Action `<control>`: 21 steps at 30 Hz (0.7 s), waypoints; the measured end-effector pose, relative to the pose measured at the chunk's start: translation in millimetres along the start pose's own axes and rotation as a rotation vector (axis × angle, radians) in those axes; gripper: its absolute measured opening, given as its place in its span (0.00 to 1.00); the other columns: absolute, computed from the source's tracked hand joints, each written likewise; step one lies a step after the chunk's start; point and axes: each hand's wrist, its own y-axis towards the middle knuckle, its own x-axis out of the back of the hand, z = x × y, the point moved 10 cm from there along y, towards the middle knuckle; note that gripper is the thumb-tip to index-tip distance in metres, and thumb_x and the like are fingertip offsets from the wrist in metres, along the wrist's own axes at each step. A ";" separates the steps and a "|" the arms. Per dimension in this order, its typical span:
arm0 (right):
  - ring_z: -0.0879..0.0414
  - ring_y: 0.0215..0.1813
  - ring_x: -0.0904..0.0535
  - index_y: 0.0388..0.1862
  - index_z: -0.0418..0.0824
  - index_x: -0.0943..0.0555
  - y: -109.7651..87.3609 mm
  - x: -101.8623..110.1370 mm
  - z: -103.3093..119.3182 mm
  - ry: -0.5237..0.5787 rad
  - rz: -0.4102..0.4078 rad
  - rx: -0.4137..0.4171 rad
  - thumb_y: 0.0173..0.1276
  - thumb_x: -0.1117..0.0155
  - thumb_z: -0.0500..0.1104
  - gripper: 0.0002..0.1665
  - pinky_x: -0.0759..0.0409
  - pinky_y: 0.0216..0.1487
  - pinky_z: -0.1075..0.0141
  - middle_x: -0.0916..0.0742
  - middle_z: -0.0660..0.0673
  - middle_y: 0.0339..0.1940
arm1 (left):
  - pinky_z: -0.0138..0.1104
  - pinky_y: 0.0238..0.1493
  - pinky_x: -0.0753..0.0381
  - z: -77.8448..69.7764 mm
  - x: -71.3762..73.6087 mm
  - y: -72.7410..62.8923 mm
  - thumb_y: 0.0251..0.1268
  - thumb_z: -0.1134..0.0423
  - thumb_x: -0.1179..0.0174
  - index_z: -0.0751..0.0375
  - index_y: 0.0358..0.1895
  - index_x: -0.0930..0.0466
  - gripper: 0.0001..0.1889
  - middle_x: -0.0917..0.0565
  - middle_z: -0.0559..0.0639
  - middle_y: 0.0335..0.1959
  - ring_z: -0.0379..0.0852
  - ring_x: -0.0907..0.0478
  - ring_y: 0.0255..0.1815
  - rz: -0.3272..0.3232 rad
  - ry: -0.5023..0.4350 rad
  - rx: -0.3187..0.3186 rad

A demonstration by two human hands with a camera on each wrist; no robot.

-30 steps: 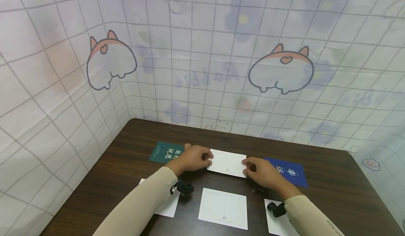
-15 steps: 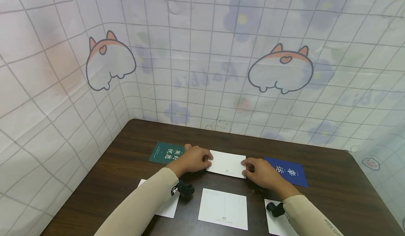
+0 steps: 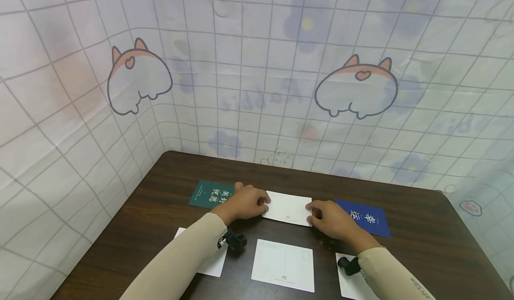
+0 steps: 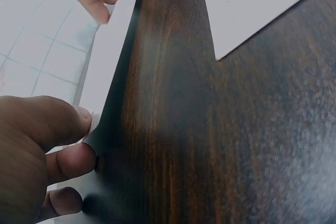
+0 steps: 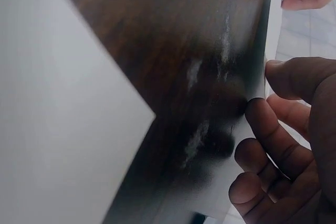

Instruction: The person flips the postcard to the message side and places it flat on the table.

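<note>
A white postcard [image 3: 287, 207] with a small print near its lower edge lies between my two hands at the back of the table. At its left short edge my left hand [image 3: 246, 202] pinches it between thumb and fingers. My right hand [image 3: 330, 217] pinches the opposite edge the same way. In the left wrist view the postcard [image 4: 108, 59] is seen almost edge-on, with a dark shadow beneath it. The right wrist view shows the thumb [image 5: 286, 77] on the card's upper face and a fingertip under its edge.
A green card [image 3: 209, 193] lies left of my left hand, a blue card [image 3: 371, 219] behind my right wrist. Closer in are a blank-backed postcard [image 3: 283, 265] and two white cards partly under my forearms. A patterned curtain [image 3: 257, 68] hangs beyond the dark table [image 3: 132, 228].
Over the last second the postcard and both hands have shifted very slightly toward me. The grip at both edges is the same, and the other cards have not moved.
</note>
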 end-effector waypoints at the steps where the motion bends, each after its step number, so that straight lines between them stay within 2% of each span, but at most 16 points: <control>1: 0.60 0.33 0.25 0.57 0.40 0.16 0.1 -0.2 -0.2 -0.004 -0.001 -0.001 0.70 0.29 0.41 0.18 0.23 0.40 0.59 0.17 0.56 0.32 | 0.52 0.53 0.47 -0.1 0.0 0.1 0.69 0.54 0.34 0.45 0.49 0.11 0.10 0.22 0.29 0.27 0.39 0.29 0.36 0.000 0.004 0.001; 10: 0.61 0.33 0.24 0.57 0.39 0.16 0.7 -1.0 0.8 -0.008 -0.006 0.003 0.69 0.29 0.40 0.18 0.22 0.40 0.60 0.17 0.56 0.32 | 0.52 0.53 0.45 -2.4 0.6 0.2 0.68 0.54 0.34 0.45 0.49 0.11 0.09 0.23 0.30 0.26 0.39 0.30 0.35 0.007 0.042 -0.001; 21: 0.61 0.30 0.26 0.56 0.38 0.15 1.7 -5.9 0.1 -0.029 -0.001 0.019 0.68 0.28 0.42 0.18 0.24 0.37 0.61 0.19 0.56 0.30 | 0.52 0.53 0.46 -2.2 -1.2 -0.6 0.68 0.54 0.34 0.45 0.48 0.11 0.09 0.23 0.30 0.26 0.40 0.30 0.36 0.017 0.044 -0.010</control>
